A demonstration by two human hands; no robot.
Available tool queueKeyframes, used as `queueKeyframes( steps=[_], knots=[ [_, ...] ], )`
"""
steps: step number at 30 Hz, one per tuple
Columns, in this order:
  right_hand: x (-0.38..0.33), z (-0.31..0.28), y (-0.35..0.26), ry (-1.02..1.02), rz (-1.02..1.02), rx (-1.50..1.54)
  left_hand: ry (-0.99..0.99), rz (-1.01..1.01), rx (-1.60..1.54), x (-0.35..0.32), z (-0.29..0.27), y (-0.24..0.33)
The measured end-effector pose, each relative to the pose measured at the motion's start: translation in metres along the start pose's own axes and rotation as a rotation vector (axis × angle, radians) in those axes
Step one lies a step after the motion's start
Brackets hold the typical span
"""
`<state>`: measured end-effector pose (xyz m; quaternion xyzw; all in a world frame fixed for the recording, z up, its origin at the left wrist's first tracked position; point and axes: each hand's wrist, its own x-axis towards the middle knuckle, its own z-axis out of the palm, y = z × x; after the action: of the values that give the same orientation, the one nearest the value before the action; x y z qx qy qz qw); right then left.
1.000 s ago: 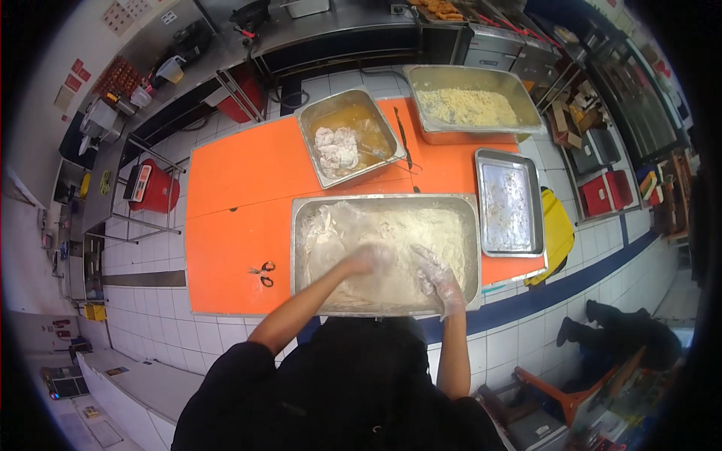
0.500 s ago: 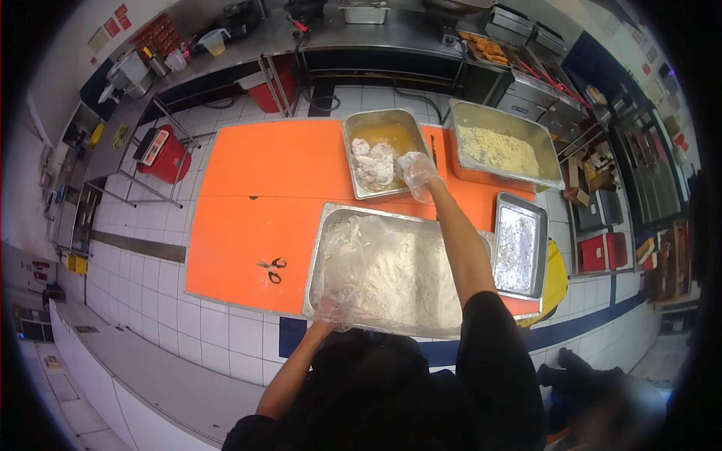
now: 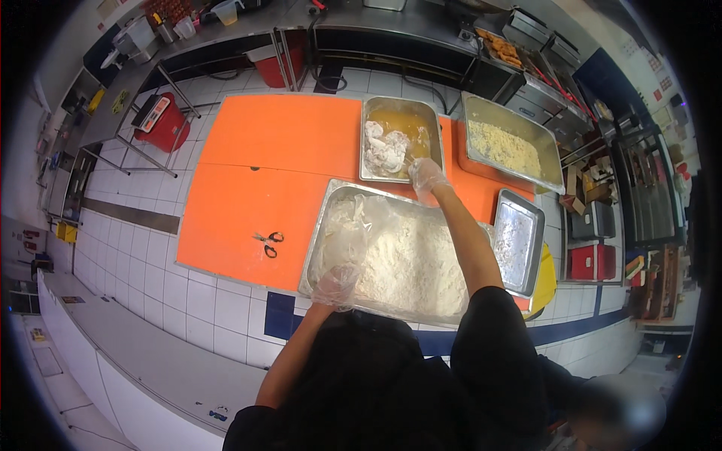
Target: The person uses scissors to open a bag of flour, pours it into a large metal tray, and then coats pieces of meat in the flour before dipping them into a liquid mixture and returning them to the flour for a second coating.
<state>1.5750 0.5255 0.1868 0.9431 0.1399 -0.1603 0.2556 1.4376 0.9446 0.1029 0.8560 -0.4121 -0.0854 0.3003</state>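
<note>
A deep metal tray of white flour (image 3: 414, 255) stands at the near edge of the orange tabletop. My left hand (image 3: 336, 287), in a clear plastic glove, lies over its near left corner beside a crumpled clear plastic bag (image 3: 359, 219); the glove's folds blur its fingers. Beyond the flour, a smaller metal tray (image 3: 403, 180) holds yellow liquid and several lumpy, flour-coated pieces (image 3: 386, 152). At that tray's near right corner is my gloved right hand (image 3: 427, 177), fingers bunched and whitened at the tips. Anything between those fingertips is too small to make out.
Black scissors (image 3: 270, 244) lie on the orange tabletop (image 3: 226, 199) at left. To the right stand a deep tray of yellow crumbs (image 3: 502, 149) and a shallow metal tray (image 3: 519, 244). A steel counter (image 3: 361, 37) runs behind. Another person's dark sleeve (image 3: 560, 383) shows at lower right.
The view has shifted. My right hand has drawn slightly nearer, toward the tray's near corner, and the whitish lump at its fingertips shows less. My left hand stays at the flour tray's corner.
</note>
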Motion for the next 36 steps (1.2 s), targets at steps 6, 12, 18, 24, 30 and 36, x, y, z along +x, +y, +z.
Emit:
queueKeyframes(
  steps=[6, 12, 18, 24, 30, 36],
  knots=[
    [-0.024, 0.009, -0.016, 0.190, 0.289, 0.618, -0.010, 0.165, 0.217, 0.008, -0.004, 0.002],
    [-0.040, 0.038, -0.019, 0.307, 0.119, 0.486, -0.109, 0.090, 0.163, 0.008, 0.003, 0.004],
    [-0.065, 0.046, -0.009, 0.102, 0.096, 0.506, -0.140, -0.049, 0.024, 0.004, 0.030, -0.005],
    [-0.078, -0.010, -0.029, 0.632, 0.777, 1.557, -0.089, -0.132, -0.090, 0.003, 0.032, -0.017],
    [-0.052, -0.002, -0.017, -0.032, 0.857, 1.088, -0.122, -0.062, 0.039, -0.004, 0.039, -0.013],
    [-0.049, 0.028, 0.001, -0.027, 0.807, 1.101, -0.038, 0.057, -0.025, 0.009, 0.042, -0.010]
  ],
)
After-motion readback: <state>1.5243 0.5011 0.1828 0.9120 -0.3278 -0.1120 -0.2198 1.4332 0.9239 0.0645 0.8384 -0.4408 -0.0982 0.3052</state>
